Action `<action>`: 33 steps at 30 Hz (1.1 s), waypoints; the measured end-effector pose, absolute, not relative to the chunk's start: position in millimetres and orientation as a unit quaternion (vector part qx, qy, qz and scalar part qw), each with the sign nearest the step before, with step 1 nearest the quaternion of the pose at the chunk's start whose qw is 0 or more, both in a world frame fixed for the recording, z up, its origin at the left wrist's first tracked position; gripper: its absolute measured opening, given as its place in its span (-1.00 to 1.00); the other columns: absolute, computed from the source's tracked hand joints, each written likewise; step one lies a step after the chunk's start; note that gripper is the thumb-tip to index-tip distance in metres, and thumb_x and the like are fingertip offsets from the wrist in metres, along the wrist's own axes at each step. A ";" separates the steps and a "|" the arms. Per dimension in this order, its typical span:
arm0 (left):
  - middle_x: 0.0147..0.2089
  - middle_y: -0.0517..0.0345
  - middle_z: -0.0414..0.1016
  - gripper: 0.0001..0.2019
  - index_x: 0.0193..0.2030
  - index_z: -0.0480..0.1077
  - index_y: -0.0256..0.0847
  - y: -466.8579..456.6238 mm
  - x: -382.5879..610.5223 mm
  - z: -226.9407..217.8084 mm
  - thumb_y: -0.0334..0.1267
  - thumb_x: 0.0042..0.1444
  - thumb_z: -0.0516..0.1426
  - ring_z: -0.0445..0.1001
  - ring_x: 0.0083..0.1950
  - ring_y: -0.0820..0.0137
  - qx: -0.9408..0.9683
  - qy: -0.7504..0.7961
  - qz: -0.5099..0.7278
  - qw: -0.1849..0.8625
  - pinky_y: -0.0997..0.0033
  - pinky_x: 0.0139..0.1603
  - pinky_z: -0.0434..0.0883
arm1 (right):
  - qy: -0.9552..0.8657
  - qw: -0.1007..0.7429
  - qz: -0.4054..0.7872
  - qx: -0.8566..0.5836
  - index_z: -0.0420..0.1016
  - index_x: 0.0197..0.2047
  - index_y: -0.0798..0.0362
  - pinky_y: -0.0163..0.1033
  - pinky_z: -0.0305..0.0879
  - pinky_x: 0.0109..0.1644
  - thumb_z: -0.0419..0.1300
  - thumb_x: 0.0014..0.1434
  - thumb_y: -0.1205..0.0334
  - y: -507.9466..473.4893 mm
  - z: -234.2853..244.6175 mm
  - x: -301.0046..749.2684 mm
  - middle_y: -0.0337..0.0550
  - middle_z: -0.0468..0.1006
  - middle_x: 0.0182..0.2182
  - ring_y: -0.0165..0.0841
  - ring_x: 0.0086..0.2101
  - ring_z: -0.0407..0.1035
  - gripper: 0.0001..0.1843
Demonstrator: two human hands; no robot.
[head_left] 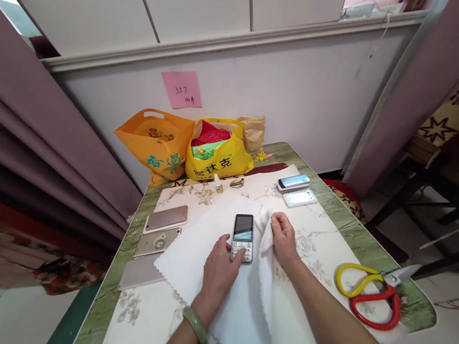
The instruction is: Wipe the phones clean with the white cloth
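Observation:
A silver and black keypad phone (243, 238) lies face up on a white cloth (193, 259) with zigzag-cut edges. My left hand (220, 269), with a green bangle at the wrist, rests at the phone's lower left. Its thumb touches the keypad, and its fingers are apart beside the phone on the cloth. To the right of the phone, my right hand (284, 239) pinches a raised, bunched edge of the cloth. That edge hangs in folds down toward the table's near side.
Several flat phones (167, 219) lie at the left, and two more phones (295, 181) at the back right. Red-and-yellow-handled scissors (377, 300) overhang the right edge. Behind stand an orange bag (152, 136), a filled yellow bag (222, 162) and a small bottle (218, 185).

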State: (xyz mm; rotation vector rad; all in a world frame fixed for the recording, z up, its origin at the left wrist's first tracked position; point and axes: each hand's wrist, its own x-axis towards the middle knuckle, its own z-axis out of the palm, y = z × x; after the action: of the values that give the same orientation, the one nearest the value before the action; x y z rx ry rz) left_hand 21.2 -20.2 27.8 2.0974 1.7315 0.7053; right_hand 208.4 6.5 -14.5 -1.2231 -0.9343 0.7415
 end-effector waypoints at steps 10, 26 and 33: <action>-0.44 0.23 0.45 -0.70 -0.39 0.30 -0.16 9.8 46.2 28.8 -0.06 -0.14 0.27 0.43 -0.38 0.35 0.627 0.630 0.248 0.385 0.42 -0.38 0.27 | -0.208 0.709 0.564 -0.369 0.36 -0.28 -0.03 -0.29 0.32 -0.37 0.34 -0.02 -0.06 10.2 4.5 217.0 -0.30 0.51 -0.41 -0.36 -0.44 0.39 -0.63; -0.01 -0.16 0.53 -0.57 0.07 0.38 -0.33 -10.5 49.3 17.3 -0.09 0.14 0.16 0.56 -0.18 0.24 0.157 0.304 0.508 0.791 0.37 -0.35 0.45 | -0.283 0.695 0.495 -0.439 0.35 -0.28 -0.02 -0.37 0.13 -0.51 0.26 0.11 -0.04 2.8 -6.2 195.6 -0.38 0.36 -0.54 -0.47 -0.57 0.19 -0.71; -0.21 0.03 0.56 -0.80 -0.16 0.48 -0.32 -6.0 54.0 13.1 -0.24 0.18 0.13 0.52 -0.20 0.39 0.099 0.301 0.510 0.800 0.41 -0.12 0.46 | -0.669 0.543 0.267 -0.431 0.49 -0.32 -0.02 -0.27 0.28 -0.23 0.21 0.20 0.17 -11.1 3.6 183.3 -0.20 0.49 -0.35 -0.36 -0.32 0.37 -0.91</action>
State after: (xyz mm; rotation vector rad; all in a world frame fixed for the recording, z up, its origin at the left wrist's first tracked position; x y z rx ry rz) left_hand 54.0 -6.0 13.1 0.2123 0.6448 1.0931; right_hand 183.3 -11.1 3.6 -1.0243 -1.5892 0.6351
